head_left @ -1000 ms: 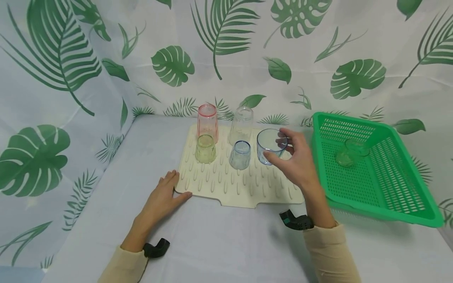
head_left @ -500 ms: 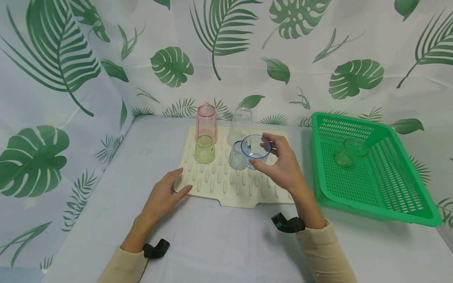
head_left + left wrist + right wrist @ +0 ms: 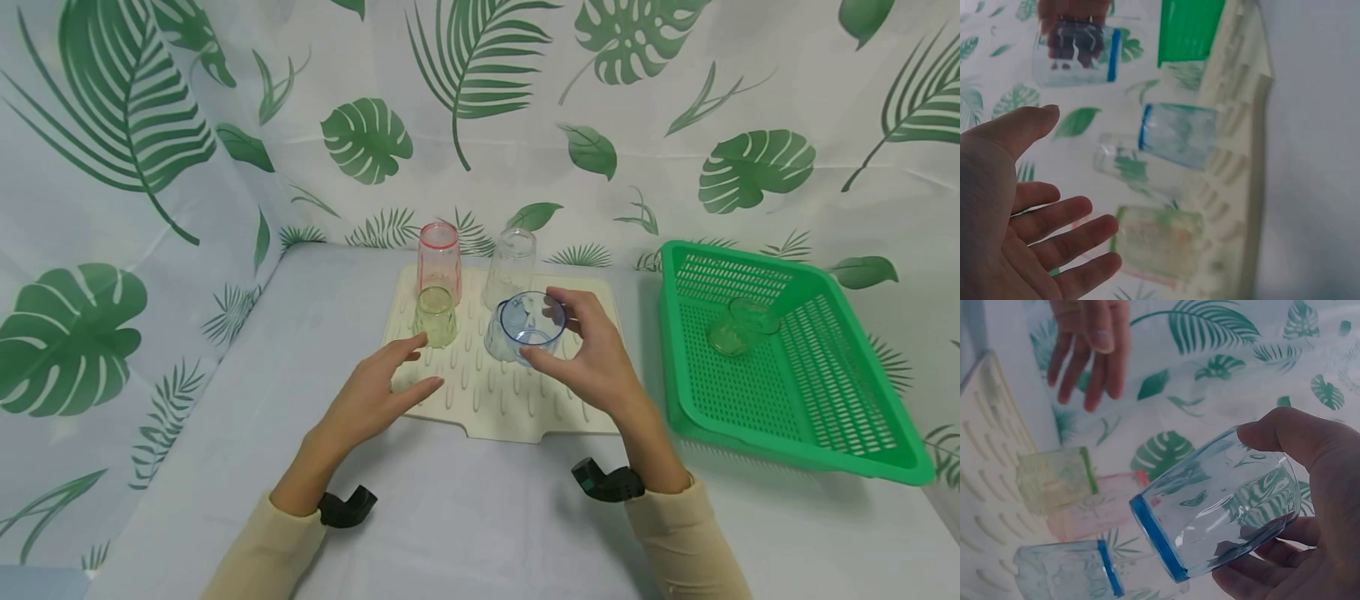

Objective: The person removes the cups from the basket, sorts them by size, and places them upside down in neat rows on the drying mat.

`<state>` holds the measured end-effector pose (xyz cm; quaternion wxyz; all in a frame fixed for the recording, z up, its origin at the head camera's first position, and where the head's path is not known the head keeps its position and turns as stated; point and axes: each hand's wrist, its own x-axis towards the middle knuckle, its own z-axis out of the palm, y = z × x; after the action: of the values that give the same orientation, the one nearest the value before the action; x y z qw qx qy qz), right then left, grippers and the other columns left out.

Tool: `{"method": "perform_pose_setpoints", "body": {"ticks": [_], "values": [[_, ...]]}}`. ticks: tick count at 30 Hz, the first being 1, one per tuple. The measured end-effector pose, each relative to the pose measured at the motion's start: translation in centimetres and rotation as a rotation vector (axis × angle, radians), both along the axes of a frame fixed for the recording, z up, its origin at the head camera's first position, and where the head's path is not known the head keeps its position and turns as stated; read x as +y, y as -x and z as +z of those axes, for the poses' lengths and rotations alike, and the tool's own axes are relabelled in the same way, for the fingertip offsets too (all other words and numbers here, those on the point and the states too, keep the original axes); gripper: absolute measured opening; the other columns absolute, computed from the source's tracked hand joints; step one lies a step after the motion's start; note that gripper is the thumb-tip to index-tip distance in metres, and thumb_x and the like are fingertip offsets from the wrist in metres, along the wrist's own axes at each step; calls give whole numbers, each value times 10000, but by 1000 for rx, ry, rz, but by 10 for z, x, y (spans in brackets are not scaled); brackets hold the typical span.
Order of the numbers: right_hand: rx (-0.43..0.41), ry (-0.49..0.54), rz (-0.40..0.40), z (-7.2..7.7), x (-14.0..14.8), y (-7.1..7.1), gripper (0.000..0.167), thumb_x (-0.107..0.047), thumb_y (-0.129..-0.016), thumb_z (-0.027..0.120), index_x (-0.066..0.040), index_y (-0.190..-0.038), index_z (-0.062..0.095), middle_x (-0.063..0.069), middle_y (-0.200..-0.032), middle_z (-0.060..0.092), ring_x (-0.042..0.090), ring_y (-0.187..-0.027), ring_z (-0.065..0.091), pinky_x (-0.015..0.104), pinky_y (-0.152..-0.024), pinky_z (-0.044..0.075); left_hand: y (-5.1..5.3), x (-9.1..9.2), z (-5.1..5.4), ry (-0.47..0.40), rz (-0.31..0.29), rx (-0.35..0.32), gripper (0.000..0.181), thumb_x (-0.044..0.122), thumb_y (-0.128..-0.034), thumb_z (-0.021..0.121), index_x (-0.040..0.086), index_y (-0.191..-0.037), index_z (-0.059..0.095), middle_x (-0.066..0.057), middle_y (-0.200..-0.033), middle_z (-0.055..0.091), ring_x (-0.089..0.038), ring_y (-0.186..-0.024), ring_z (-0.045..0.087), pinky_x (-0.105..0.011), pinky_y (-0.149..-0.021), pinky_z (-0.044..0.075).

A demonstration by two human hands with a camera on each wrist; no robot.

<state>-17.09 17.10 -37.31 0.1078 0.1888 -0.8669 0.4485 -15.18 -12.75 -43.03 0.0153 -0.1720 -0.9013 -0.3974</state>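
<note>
Downward head view, close wrist views

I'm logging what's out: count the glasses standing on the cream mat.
4: pink glass back left, clear glass back right, yellow-green glass front left, small blue-rimmed glass front right.

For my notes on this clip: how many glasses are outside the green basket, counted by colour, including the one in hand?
Blue glasses: 2, the one in the right hand and the one on the mat
Yellow-green glass: 1
Pink glass: 1
Clear glass: 1
Total: 5
</note>
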Motion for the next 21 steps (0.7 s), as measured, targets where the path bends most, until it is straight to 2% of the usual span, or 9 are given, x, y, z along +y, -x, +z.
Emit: {"method": "perform_pose_setpoints", "body": {"ticks": [4,9,17,21], "values": [[13,-1,17,3,-2,-3,759,-101,-778,828,-12,-1434,457,161,-1333,525,326,-1195,568,524,-1082,484,3,15,16,-21,-57,32,712,481,-929,680,181,-1526,432,-6,-1487,544,-218,-1301,590,-509,-1066,499],[20,11,64,6,-4,-7,754,-80,-774,834,-18,-1428,466,161,-1347,534,299,-1214,580,513,-1066,501,4,29,29,-82,-121,48,713,445,-921,703,180,-1525,431,-6,-1504,525,-208,-1298,593,-492,-1076,498],[34,33,138,10,-9,-14,748,-43,-762,835,-29,-1420,479,144,-1337,548,292,-1225,595,514,-1051,515,4,41,33,-164,-207,50,716,388,-910,737,170,-1521,434,-19,-1482,541,-191,-1262,623,-425,-1098,491],[28,35,164,11,-10,-16,758,-47,-761,840,-37,-1427,478,122,-1346,547,262,-1223,584,505,-1048,519,4,44,33,-201,-245,49,721,360,-905,750,179,-1524,428,7,-1482,541,-172,-1251,629,-433,-1086,499]]}}
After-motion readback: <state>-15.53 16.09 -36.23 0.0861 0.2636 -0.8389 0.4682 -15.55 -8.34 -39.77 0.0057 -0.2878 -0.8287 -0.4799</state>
